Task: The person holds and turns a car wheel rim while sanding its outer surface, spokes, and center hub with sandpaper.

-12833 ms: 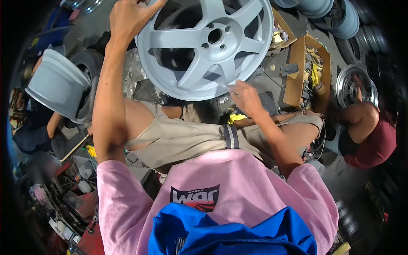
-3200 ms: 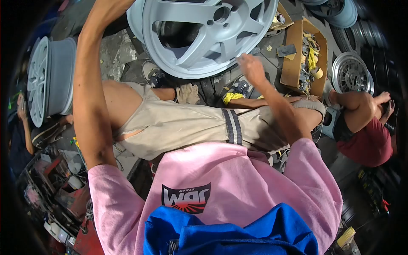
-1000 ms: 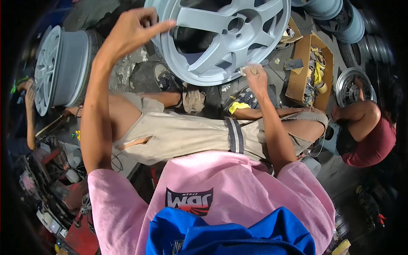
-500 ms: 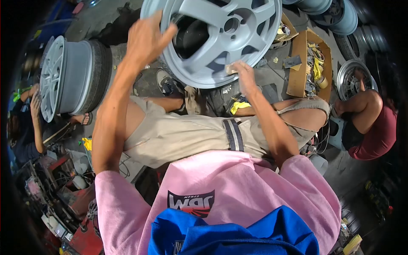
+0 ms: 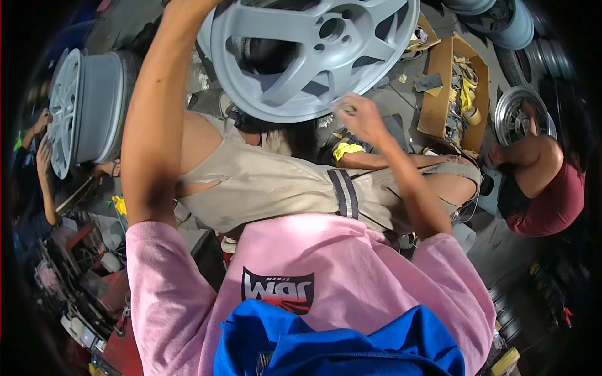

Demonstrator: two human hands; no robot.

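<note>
A pale grey spoked wheel rim (image 5: 282,113) stands tilted before me, its top cut off by the frame. My left hand (image 5: 204,2) is at the rim's upper left, almost wholly outside the frame, so its fingers are hidden. At the rim's lower edge is my right hand (image 5: 362,119), its fingers pinched together on a small pale piece. That piece is mostly covered by the fingers, and whether it touches the rim is unclear.
An open cardboard box (image 5: 433,100) of scraps and yellow cloth stands right. Another grey rim (image 5: 97,103) is at left, beside a co-worker's hands (image 5: 44,150). A person in a red shirt (image 5: 552,200) sits right, by a silver rim (image 5: 517,119). Tools lie lower left.
My left hand has moved up from the rim's left side to the top edge of the view. My right hand is slightly lower. The rim sits a little left and higher in view.
</note>
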